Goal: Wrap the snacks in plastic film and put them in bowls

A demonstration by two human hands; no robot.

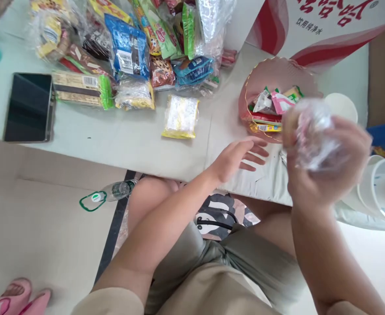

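Observation:
My right hand (326,175) is closed round a crinkled clear plastic snack packet (315,131), blurred by motion, so its contents are hard to make out. It is held up over the right edge of a pink basket with a gold rim (247,103), which holds several small wrapped snacks, including a pink packet (281,103). Fingers apart and holding nothing, my left hand (240,157) hovers at the table's front edge, just left of and below the basket. A white and yellow packet (181,116) lies alone on the table to its upper left.
Heaped packaged snacks (128,48) fill the back left, with a black phone (28,107) at the left. A white and red carton (310,33) stands behind the basket. White plastic cups (380,188) sit at the right edge. On the floor lies a bottle with a green handle (115,191).

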